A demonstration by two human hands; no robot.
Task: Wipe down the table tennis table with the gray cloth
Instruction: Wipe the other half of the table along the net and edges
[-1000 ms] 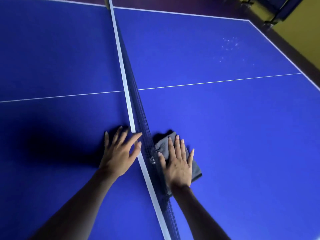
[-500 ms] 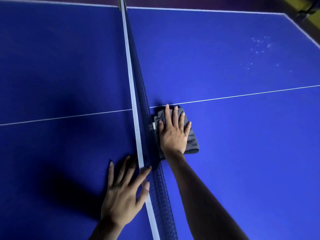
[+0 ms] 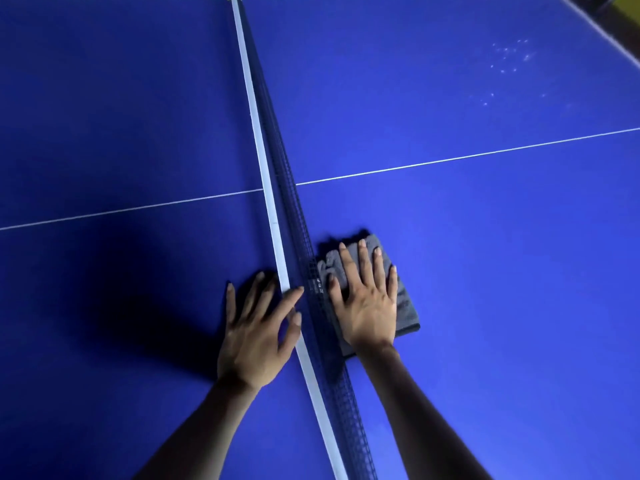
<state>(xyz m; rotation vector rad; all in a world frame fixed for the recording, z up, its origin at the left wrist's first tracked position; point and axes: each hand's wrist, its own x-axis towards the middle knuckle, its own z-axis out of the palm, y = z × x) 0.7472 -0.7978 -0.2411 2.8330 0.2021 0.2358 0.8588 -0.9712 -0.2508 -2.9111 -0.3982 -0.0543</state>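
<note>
The blue table tennis table fills the view, split by a dark net with a white top band. A folded gray cloth lies flat on the right half, tight against the net. My right hand presses down on the cloth with fingers spread. My left hand rests flat on the left half, fingers apart, its index finger and thumb touching the net's white band. It holds nothing.
A thin white centre line crosses both halves. A patch of pale specks sits at the far right of the right half. The table's white right edge and a strip of dark floor show at the top right corner.
My right hand first pushed the cloth away along the net to the centre line, then drew it back toward me. My left hand has stayed planted by the net.
</note>
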